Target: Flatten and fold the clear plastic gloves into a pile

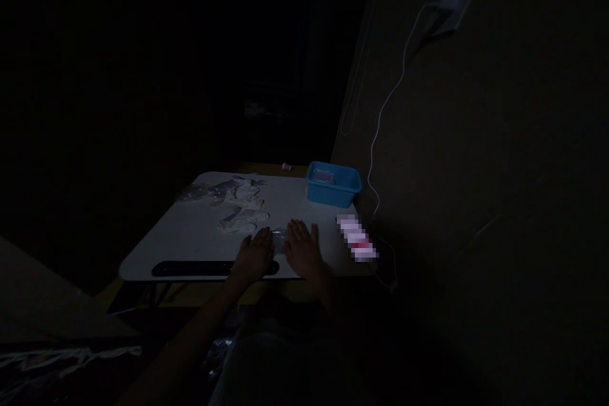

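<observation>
— Head view, very dim. What at the near edge?

— Left hand (pixel 254 255) and right hand (pixel 302 247), side by side, both laid palm down on a small white table (pixel 190 238). Fingers stretched out and spread, closed around nothing.

— Touching anything besides the tabletop?

— Yes, a clear plastic sheet (pixel 278 238), lying in the gap between the two hands and meeting the inner edge of each. Too dark to trace its outline or tell how much sits under the palms.

— And ahead of the fingertips?

— A loose heap of white gloves (pixel 242 212), just beyond the left fingertips, apart from them. Farther ahead and off to the left, some crumpled clear wrapping (pixel 196 192) near the far corner.

— To the right of the right hand?

— A pixelated pink-and-white object (pixel 356 238) at the table's right edge, near the hand but not touching it. Ahead of that, well beyond the right fingertips, a blue plastic bin (pixel 333 185) on the far right corner, upright, with something pale inside; cannot tell what.

— Behind the hands, toward the body?

— A long black slot (pixel 190 268) along the table's near edge, with the left wrist crossing its right end.

— Anything off the table?

— A small pale item (pixel 287 167) past the far edge, left of the bin; too small to name. High to the right of both hands, a white cable (pixel 387 101) hanging down the wall from a wall socket (pixel 450 13) and dropping behind the bin.
</observation>
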The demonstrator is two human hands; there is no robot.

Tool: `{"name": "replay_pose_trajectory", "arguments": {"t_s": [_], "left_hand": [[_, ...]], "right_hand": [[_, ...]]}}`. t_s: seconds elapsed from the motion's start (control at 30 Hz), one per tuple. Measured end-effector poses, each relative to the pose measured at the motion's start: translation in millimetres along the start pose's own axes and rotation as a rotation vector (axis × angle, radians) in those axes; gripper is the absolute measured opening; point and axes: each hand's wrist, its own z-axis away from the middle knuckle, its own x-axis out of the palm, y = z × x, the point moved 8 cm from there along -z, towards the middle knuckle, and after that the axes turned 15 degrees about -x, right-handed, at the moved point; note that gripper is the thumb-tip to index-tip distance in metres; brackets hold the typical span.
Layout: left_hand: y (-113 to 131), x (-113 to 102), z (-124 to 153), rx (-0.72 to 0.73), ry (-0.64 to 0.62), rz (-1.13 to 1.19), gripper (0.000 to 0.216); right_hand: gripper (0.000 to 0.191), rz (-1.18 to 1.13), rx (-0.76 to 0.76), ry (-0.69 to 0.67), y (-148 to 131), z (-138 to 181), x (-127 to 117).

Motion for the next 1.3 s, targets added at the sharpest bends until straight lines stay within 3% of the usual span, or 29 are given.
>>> {"name": "replay_pose_trajectory", "arguments": {"t_s": [0.13,0.23,0.43,0.9,0.97,1.1,1.3], "left_hand": [[1.3,-2.0,1.9,0.006,-0.042,-0.030,0.047],[0.6,-2.6,2.2,-0.004,-0.046,-0.030,0.047],[-0.4,-0.9,1.0,-0.011,0.003,-0.003,0.045],[-1.6,1.0,0.5,-0.014,0.006,0.038,0.045],[-1.1,0.3,0.5,-0.014,0.006,0.030,0.045],[0.0,0.5,0.8,-0.004,0.003,-0.002,0.046],[-1.3,1.8,1.8,0.005,-0.019,0.002,0.050]], "right_hand": [[0.054,-0.040,-0.073,-0.005,-22.4,-11.8,5.9],[0.055,-0.063,-0.067,-0.047,-23.3,-14.0,13.9],[0.056,-0.077,0.020,-0.114,-6.2,-7.8,23.5],[0.057,-0.010,0.327,-0.052,35.8,11.5,15.8],[0.056,0.009,0.280,-0.025,31.4,10.7,9.8],[0.054,0.005,0.047,0.010,3.0,2.6,2.2],[0.052,-0.081,-0.122,-0.068,-24.4,-7.8,14.9]]}}
